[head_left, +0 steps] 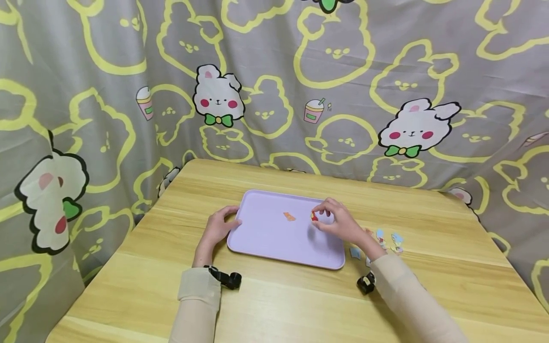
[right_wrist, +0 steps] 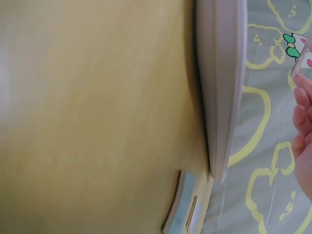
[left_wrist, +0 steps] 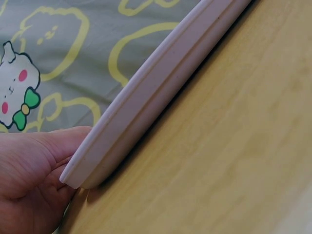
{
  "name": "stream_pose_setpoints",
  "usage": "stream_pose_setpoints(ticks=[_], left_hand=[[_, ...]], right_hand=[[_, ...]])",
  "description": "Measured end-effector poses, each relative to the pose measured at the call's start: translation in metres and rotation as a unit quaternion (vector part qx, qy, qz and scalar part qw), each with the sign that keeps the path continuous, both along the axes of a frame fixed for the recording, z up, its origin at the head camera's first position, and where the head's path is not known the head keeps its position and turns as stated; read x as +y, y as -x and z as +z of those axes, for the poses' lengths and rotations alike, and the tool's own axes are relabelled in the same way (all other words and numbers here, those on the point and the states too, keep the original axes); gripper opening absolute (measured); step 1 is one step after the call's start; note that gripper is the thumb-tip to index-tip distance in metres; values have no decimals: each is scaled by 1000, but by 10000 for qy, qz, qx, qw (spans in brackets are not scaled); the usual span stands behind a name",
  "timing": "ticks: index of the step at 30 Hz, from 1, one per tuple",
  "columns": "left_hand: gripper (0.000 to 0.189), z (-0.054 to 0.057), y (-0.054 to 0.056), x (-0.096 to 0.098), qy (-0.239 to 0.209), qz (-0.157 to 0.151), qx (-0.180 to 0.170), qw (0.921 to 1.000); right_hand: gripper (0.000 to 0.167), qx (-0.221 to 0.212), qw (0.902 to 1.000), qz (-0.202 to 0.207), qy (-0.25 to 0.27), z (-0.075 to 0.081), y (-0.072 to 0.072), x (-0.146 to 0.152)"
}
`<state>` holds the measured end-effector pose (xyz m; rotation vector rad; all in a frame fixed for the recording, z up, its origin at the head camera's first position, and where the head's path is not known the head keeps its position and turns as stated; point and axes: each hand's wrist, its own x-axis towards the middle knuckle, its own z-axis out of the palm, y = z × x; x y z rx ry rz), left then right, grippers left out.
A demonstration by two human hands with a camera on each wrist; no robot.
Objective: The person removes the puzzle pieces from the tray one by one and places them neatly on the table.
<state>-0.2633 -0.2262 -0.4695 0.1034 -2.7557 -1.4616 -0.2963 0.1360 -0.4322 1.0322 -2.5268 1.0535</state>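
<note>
A lilac tray (head_left: 266, 238) lies on the wooden table. My left hand (head_left: 219, 226) holds its left rim; in the left wrist view the thumb of the left hand (left_wrist: 36, 161) lies against the tray's edge (left_wrist: 141, 107), and the other fingers are partly hidden. Above the tray's right part, my right hand (head_left: 339, 221) pinches a small red puzzle piece (head_left: 314, 216) between thumb and fingertips. An orange puzzle piece (head_left: 289, 216) rests near the tray's middle. In the right wrist view the pinched piece (right_wrist: 299, 61) shows edge-on at the far right.
Several loose puzzle pieces (head_left: 397, 238), some light blue, lie right of the tray under and beside the right forearm. Two blue-topped pieces show low in the right wrist view, one blue piece (right_wrist: 181, 204) nearer. A patterned curtain (head_left: 274, 95) hangs behind the table (head_left: 141, 290).
</note>
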Motion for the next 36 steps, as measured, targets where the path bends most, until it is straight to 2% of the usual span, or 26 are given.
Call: stream_pose_setpoints(ticks=[8, 24, 36], left_hand=[[47, 1, 0, 0, 49, -6, 11, 10000], [47, -1, 0, 0, 75, -34, 57, 9999], [47, -1, 1, -1, 47, -66, 78, 9999]], right_hand=[[25, 117, 9996, 7, 264, 1, -3, 1], [24, -19, 9998, -148, 138, 3, -12, 16], [28, 238, 9996, -122, 92, 0, -23, 33]])
